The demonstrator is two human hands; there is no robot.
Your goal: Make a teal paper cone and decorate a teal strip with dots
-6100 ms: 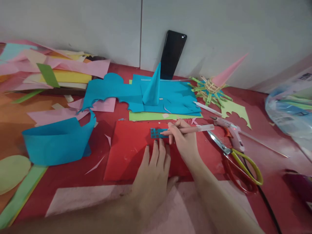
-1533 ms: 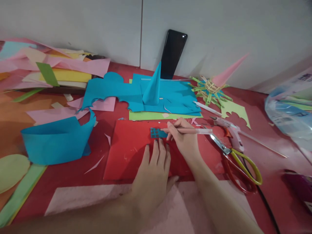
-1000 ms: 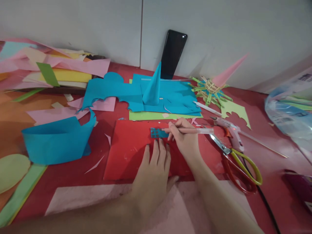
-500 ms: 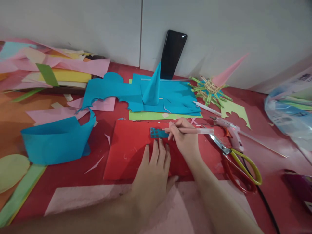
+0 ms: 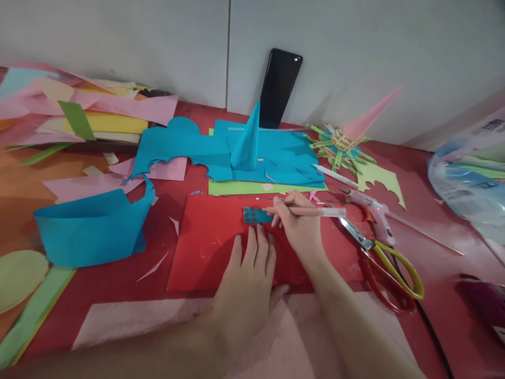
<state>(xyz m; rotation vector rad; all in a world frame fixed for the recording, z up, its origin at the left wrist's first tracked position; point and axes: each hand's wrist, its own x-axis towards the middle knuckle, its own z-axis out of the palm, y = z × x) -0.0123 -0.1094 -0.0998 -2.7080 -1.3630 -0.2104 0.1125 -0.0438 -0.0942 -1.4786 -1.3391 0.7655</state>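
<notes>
My right hand is closed around a pale pink pen, its tip on a small blue paper strip. Dark rounded marks cover the left part of that strip; my right fingers hide its right end. My left hand lies flat with fingers stretched out, the fingertips at the strip's lower edge. Both hands rest over a red sheet. Just right of it lie scissors with one yellow and one red handle.
Behind are a blue paper cone, blue sheets and a leaning phone. A glue gun lies right, near a pink-coned paper piece. A blue paper band and paper scraps are left; a plastic bag is far right.
</notes>
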